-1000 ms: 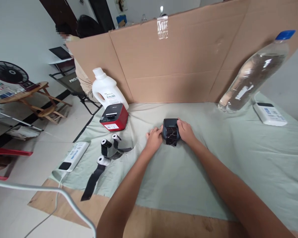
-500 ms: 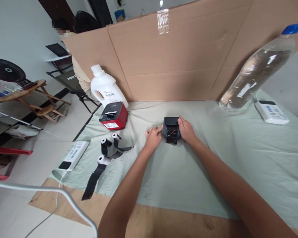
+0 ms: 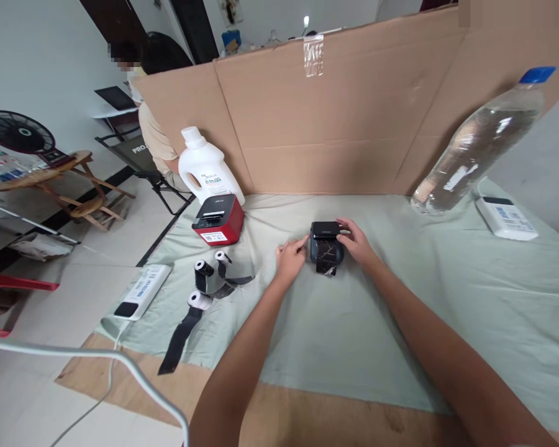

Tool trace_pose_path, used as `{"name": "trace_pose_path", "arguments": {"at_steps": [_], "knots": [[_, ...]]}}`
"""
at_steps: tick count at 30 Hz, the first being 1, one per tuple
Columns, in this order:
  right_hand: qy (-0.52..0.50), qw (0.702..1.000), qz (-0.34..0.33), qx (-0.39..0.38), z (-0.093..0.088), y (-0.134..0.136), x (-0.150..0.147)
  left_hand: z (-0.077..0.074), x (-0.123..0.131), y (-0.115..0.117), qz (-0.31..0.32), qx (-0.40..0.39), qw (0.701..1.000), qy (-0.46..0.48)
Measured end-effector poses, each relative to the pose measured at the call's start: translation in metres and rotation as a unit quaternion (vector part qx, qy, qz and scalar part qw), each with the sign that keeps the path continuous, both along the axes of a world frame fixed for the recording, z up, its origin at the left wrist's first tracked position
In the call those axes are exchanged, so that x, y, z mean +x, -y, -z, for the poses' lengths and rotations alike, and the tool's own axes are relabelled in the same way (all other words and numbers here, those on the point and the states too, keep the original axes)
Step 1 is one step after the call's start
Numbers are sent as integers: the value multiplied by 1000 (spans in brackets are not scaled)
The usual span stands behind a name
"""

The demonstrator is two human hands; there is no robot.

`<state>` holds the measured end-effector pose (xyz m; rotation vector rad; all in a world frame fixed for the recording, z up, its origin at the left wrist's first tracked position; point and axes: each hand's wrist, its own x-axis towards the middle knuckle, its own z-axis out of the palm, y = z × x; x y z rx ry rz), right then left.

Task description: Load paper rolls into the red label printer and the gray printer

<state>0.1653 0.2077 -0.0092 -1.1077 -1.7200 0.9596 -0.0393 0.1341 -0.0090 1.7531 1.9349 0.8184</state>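
A small black portable printer [image 3: 326,245] sits in the middle of the cloth. Its lid [image 3: 326,230] is raised a little, and dark marbled paper [image 3: 326,256] hangs out over its front. At the printer's left side is my left hand [image 3: 290,257], index finger stretched toward the casing and the other fingers loosely bent; no grip shows. My right hand [image 3: 355,242] has thumb and fingers on the lid's right end, gripping it. Several paper rolls [image 3: 199,300] with dark strips lie to the left. A red and black printer [image 3: 220,220] stands behind them.
A white jug [image 3: 209,164] stands behind the red printer. A large water bottle [image 3: 482,143] leans on the cardboard panel [image 3: 326,124]. White power banks [image 3: 143,292] lie at both sides. A grey cable [image 3: 121,366] crosses the lower left. Beyond the panel, a person [image 3: 153,133] sits on a chair.
The small printer's lid has lifted slightly. My right hand has shifted from the printer's side to the lid. My left hand stays at the left side; the view has moved slightly.
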Motion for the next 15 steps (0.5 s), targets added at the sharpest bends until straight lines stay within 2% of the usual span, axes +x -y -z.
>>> {"name": "trace_pose_path", "arguments": {"at_steps": [5, 8, 10, 12, 15], "knots": [[20, 998, 45, -29, -13, -30, -6, 3, 0, 2, 10, 10, 999, -29], [102, 987, 116, -43, -21, -43, -11, 3, -1, 2, 14, 18, 999, -38], [181, 970, 158, -26, -27, -43, -12, 3, -1, 2, 14, 22, 999, -44], [257, 957, 135, 14, -32, -40, -10, 3, -1, 3, 13, 22, 999, -48], [359, 933, 23, 29, -42, -38, -11, 2, 0, 4, 14, 20, 998, -51]]}}
